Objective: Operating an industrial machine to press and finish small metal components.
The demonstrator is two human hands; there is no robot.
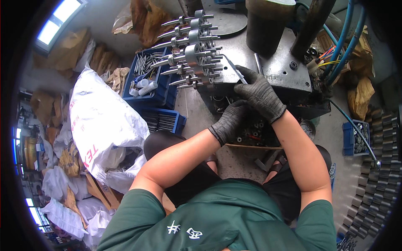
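Note:
Both hands wear dark grey knitted gloves. My right hand is closed around a thin metal rod with a bent tip, held slanting over the steel worktop. Just below and to its left, my left hand has its fingers curled in front of the worktop's near edge; whatever they hold is hidden. Several metal shafts with thick round cores lie side by side at the worktop's left edge, their pointed ends sticking out leftward. Beneath my hands, an open tray contains small rings and other dark parts.
A dark press column rises from the worktop, near a small bearing. Left are a blue bin of pins, a blue crate of rods and a white sack. Blue hoses and stacked metal cylinders are right.

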